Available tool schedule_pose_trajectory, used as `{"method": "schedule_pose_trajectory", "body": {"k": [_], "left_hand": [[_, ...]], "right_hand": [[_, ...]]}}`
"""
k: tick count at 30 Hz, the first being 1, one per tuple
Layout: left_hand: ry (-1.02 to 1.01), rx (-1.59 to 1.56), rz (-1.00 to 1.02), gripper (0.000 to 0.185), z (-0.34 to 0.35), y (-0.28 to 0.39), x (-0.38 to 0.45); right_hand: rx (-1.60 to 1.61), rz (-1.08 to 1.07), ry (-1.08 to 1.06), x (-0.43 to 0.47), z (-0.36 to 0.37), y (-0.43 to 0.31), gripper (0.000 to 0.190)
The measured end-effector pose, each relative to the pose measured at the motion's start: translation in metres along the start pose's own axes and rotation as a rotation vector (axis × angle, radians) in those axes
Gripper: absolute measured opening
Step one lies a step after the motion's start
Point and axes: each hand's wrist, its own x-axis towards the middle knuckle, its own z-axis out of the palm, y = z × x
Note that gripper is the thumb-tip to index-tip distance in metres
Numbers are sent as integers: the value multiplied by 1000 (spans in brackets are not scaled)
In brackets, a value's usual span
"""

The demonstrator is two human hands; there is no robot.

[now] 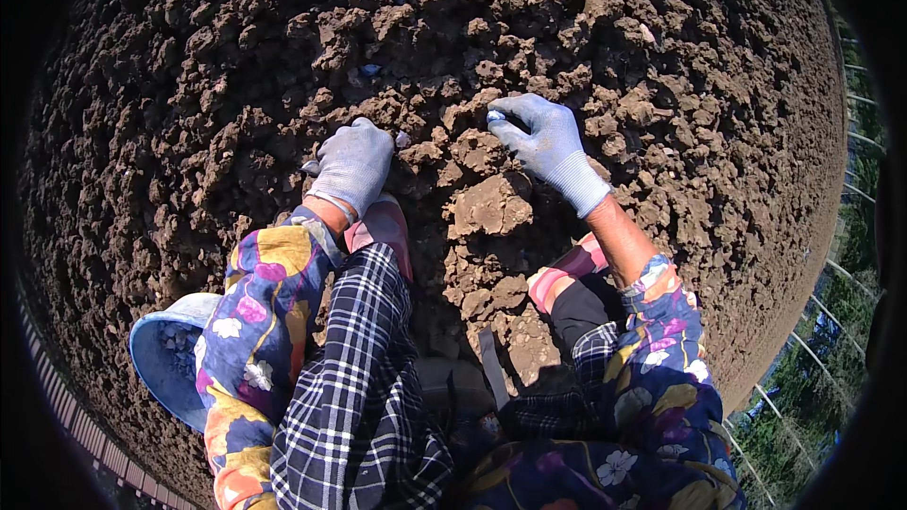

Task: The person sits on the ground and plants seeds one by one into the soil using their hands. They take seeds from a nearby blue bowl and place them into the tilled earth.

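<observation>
My right hand [538, 131], in a grey-blue knit glove, pinches a small bluish-white piece [496, 115] between thumb and forefinger above the clods. In a matching glove, my left hand [356, 163] is curled, its knuckles up, over the soil in front of my shoe; something grey pokes out at its left side, and what the fingers hold cannot be made out. A small pale pinkish piece [402, 139] lies on the soil just right of that hand. Farther ahead, a bluish piece [370, 70] rests among the clods.
Rough brown clods cover the ground, with a large clod [490, 205] between my feet. A blue bucket [145, 354] with small bluish-white pieces inside stands at my left. My pink shoes [382, 227] are on the soil. Curved pale poles and greenery line the far right.
</observation>
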Motion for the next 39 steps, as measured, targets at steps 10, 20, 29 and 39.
{"method": "schedule_pose_trajectory", "body": {"k": [10,20,29,39], "left_hand": [[42,-229,-4,26,-2,-17,-9],[81,-158,50,17,1,-2,-6],[145,-193,126,15,6,-3,-1],[407,-88,253,7,20,1,-8]], "right_hand": [[-35,-275,-350,-20,17,-11,18],[-18,-335,-483,-57,19,-7,17],[-157,-401,-489,-69,-19,-16,18],[-96,-267,-437,-152,-9,9,16]]}}
